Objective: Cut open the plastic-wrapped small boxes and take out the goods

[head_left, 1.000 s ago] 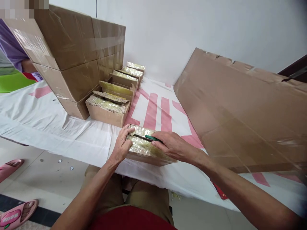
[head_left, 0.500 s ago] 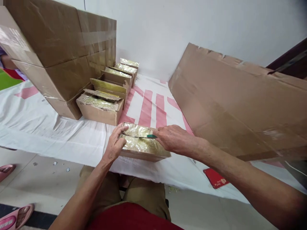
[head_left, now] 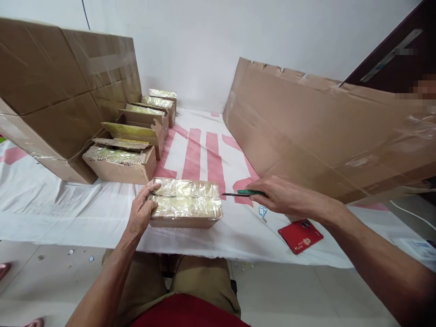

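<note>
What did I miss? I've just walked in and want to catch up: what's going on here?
A person's left hand steadies the left end of a taped cardboard box on the cloth-covered table. Their right hand grips a green-handled knife, its blade off the box, just beyond the right end. The box's top flaps lie flat; whether their tape is cut through is hard to tell. More boxes stand to the left.

Matt cardboard box (head_left: 185, 222), glossy tape (head_left: 187, 207) (crinkled all over), green plastic knife handle (head_left: 245, 191), wrinkled white cloth (head_left: 85, 218)
</note>
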`<state>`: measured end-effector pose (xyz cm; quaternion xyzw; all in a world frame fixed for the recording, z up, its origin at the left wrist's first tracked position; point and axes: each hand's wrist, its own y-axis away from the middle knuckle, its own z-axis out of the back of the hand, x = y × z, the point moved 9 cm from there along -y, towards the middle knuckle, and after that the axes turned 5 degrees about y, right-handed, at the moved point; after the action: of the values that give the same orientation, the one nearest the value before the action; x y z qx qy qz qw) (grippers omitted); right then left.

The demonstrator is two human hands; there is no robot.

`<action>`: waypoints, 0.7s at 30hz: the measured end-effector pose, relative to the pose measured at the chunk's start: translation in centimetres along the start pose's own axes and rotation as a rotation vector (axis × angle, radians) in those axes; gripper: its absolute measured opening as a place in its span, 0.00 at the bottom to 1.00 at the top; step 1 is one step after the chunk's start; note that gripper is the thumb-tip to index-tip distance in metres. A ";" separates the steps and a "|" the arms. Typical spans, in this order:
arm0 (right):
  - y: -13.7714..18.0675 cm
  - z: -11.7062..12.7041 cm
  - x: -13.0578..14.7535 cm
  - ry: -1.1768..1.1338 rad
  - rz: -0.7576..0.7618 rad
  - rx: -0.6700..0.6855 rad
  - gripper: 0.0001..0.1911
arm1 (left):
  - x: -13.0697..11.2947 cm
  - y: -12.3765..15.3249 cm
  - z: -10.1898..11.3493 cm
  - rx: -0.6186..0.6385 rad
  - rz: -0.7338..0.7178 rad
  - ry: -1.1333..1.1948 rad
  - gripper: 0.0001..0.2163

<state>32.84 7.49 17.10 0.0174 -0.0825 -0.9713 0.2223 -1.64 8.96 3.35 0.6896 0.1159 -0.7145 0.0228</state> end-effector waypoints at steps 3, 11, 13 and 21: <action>0.3 -0.1 1.5 -0.058 0.046 -0.003 0.17 | 0.1 0.0 0.0 -0.010 0.002 0.006 0.26; -6.5 -1.7 11.1 0.087 0.180 0.084 0.11 | 0.2 0.1 0.0 -0.012 0.016 0.010 0.28; -7.6 -2.3 11.8 0.157 0.184 0.138 0.11 | 0.3 0.1 -0.1 -0.008 0.028 0.005 0.28; -5.4 -2.0 8.8 0.276 0.068 0.274 0.11 | 0.1 -0.1 -0.2 0.023 0.006 -0.005 0.28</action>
<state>22.71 8.12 14.24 0.1776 -0.1830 -0.9314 0.2597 -1.49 9.06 3.27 0.6883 0.1057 -0.7175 0.0172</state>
